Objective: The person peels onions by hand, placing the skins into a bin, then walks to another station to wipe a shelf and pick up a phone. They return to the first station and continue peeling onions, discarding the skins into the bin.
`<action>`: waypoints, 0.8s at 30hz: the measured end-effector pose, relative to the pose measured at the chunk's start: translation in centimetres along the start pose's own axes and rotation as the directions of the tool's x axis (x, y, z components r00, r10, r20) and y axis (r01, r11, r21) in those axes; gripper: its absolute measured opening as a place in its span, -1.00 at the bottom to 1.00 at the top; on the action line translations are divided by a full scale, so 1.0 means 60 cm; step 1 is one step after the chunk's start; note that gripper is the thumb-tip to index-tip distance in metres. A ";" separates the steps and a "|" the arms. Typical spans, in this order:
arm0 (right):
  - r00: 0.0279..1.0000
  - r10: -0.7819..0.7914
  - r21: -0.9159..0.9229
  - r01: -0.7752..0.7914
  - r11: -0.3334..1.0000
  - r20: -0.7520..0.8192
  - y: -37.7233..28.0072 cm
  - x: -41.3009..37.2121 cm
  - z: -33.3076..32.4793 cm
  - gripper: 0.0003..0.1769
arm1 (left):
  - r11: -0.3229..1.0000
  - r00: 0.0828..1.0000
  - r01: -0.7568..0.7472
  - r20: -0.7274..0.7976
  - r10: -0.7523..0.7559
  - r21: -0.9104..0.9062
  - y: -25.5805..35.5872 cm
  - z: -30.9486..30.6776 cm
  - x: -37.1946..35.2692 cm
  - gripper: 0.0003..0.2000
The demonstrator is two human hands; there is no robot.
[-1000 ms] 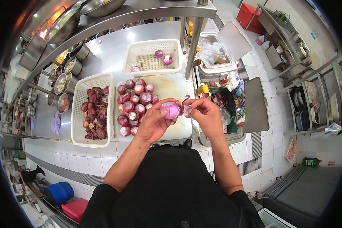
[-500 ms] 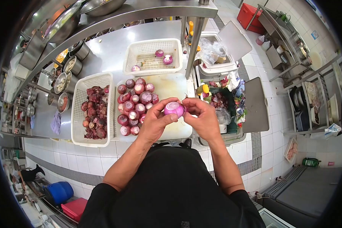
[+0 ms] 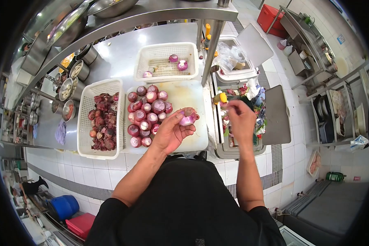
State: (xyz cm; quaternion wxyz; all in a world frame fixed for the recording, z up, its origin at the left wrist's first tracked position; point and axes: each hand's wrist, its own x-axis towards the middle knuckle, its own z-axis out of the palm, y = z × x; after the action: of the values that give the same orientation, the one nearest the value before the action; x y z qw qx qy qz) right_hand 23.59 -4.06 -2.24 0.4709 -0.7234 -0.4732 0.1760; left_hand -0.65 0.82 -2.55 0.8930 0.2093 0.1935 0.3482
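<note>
My left hand [image 3: 169, 133] grips a partly peeled red onion [image 3: 188, 119] above the white cutting board [image 3: 187, 93]. Torn skin shows on the onion's purple surface. Over the open waste bin [image 3: 238, 154] on the right, my right hand [image 3: 242, 121] has its fingers curled and pressed together. What they hold, if anything, I cannot make out. A pile of red onions [image 3: 158, 106], several with pale cut ends, covers the board's left side. Beside the right fingertips is a yellow-topped object [image 3: 222, 98], at the table's edge.
A white basket [image 3: 81, 123] of onions and dark skins stands left of the board. Behind it, another white basket [image 3: 140, 61] holds three onions. A metal post [image 3: 212, 51] rises at the table's right edge. An open white bin [image 3: 238, 75] contains plastic bags.
My right hand has left the onion and moved right, over the waste bin. My left hand keeps the onion, now turned, with its palm more upward.
</note>
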 end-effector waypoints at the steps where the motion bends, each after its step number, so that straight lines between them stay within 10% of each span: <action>1: 0.993 -0.115 -0.224 0.107 0.969 -0.020 0.018 0.007 -0.019 -0.81 | 1.000 1.000 -0.013 -0.018 0.014 0.017 0.000 0.000 0.000 -0.60; 3: 0.973 -0.230 -0.441 0.199 0.875 -0.018 0.016 0.007 -0.033 -0.79 | 0.999 0.999 -0.023 -0.032 0.024 0.033 -0.004 0.001 0.003 -0.61; 6: 0.991 0.024 0.081 -0.034 0.996 0.130 -0.055 -0.017 -0.031 -0.75 | 0.981 0.999 -0.021 -0.041 0.030 0.194 -0.014 0.002 0.004 -0.59; 8: 0.904 -0.202 0.360 0.059 0.931 0.376 -0.086 -0.029 -0.017 -0.73 | 0.932 0.995 -0.038 -0.068 0.067 0.362 -0.020 0.009 0.010 -0.58; 24: 0.834 -0.120 0.258 -0.028 0.966 0.539 -0.096 -0.026 -0.006 -0.68 | 0.826 0.991 -0.073 -0.056 0.125 0.559 -0.011 0.021 0.000 -0.53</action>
State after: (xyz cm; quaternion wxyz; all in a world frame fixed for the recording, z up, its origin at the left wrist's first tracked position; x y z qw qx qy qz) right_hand 20.07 -4.97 2.52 0.4083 -0.5638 -0.5791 0.4244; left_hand 0.32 0.06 -1.85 0.7647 0.4535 0.3150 0.3321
